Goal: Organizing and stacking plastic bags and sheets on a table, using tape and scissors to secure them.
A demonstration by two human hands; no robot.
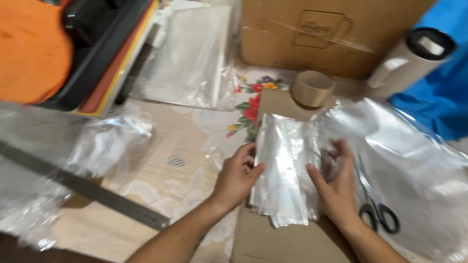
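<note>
Squaring up a stack of clear plastic bags (285, 170) at lower centre of the frame: left hand (237, 178) presses against the stack's left edge, thumb on top and fingers curled to the side, a loose grip rather than a closed fist. Right hand (334, 182) sits on the stack's right edge, fingers spread and partly under or behind the film, grip open and flat; can't tell whether it actually pinches any sheets. The stack lies on a flat brown cardboard sheet (273, 238) that runs from mid-frame to the bottom edge, over a cream floral cloth (170, 170) covering the desk. Just right of the right hand, black-handled scissors (375, 204) lie under or beside a big loose sheet of clear plastic (409, 156) filling the right side. A roll of brown tape (313, 87) stands above the stack, near the top end of the cardboard sheet. Behind it, top centre, a cardboard box (317, 34). Upper right: a white tube with a dark cap (414, 58) lying against blue fabric (438, 97). Lower left: a metal ruler (83, 187) runs diagonally, with crumpled clear plastic (105, 143) above it. Top centre-left: another flat pile of clear bags (190, 58). Upper left: a black tray (92, 44) on stacked coloured sheets, with something orange (29, 48), blurred, at the corner.
</note>
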